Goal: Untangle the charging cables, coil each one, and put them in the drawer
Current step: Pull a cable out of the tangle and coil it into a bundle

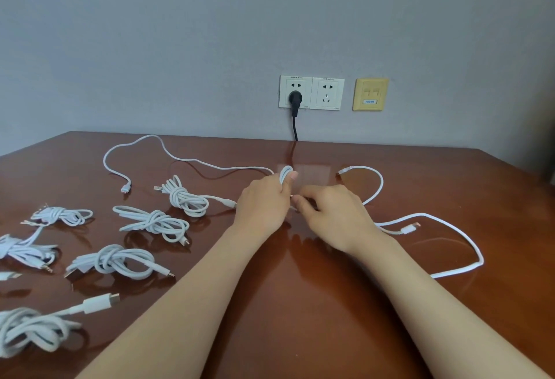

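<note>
My left hand (264, 201) grips a small coil of white cable (286, 174), with loops showing above the thumb. The rest of that cable (168, 153) trails left across the brown table (300, 303) to a plug end near the far left. My right hand (333, 213) sits just right of the left one, its fingers curled and pinching the cable between the two hands. Another loose white cable (468, 243) curves along the right side of the table. Several knotted white cable bundles (156, 222) lie on the left. No drawer is visible.
A black plug (295, 99) sits in a double wall socket behind the table, its cord dropping behind the far edge. A yellow data socket (371, 94) is mounted to its right. The table's far edge meets the grey wall.
</note>
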Demonstrator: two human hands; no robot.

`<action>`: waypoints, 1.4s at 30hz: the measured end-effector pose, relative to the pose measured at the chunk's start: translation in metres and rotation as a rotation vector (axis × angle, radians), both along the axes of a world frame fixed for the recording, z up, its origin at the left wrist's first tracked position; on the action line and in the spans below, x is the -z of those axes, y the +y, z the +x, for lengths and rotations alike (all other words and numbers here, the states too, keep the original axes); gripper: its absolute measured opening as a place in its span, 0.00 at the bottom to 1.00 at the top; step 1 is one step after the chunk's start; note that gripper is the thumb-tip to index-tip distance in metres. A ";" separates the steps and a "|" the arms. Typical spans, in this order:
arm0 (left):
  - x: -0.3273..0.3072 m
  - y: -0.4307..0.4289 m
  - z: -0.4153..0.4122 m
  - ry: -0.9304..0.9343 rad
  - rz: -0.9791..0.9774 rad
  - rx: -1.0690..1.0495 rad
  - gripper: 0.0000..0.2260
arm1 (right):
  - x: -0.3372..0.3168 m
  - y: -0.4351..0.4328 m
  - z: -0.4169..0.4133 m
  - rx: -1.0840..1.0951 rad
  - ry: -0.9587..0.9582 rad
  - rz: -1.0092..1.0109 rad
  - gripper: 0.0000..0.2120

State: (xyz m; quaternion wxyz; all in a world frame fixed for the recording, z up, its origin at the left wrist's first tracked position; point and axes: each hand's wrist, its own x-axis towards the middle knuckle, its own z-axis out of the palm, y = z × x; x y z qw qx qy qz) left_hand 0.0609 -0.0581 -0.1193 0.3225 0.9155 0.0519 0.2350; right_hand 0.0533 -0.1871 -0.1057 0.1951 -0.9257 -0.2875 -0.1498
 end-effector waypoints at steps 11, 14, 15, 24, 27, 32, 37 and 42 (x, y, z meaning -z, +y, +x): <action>-0.001 0.005 0.007 -0.015 -0.421 0.068 0.22 | 0.003 -0.001 0.003 -0.063 0.083 0.067 0.07; -0.006 0.004 0.007 -0.037 -0.784 0.100 0.20 | 0.002 -0.001 0.005 -0.068 0.073 0.099 0.08; -0.008 0.004 0.007 -0.033 -0.924 0.115 0.19 | 0.002 -0.002 0.005 -0.068 0.072 0.102 0.08; -0.014 0.016 0.008 -0.074 -1.311 0.100 0.21 | 0.000 -0.004 0.005 -0.062 0.118 0.035 0.08; -0.013 0.020 0.007 -0.035 -1.204 0.068 0.20 | -0.004 -0.012 0.010 -0.026 0.141 0.066 0.07; -0.013 0.021 0.005 0.007 -1.119 0.031 0.20 | -0.006 -0.018 0.013 0.000 0.143 0.117 0.07; -0.013 0.021 0.004 0.065 -1.046 0.012 0.20 | -0.008 -0.014 0.008 -0.055 0.085 0.081 0.07; -0.012 0.015 0.002 0.096 -0.946 0.054 0.21 | -0.004 -0.005 0.007 -0.179 0.084 0.151 0.05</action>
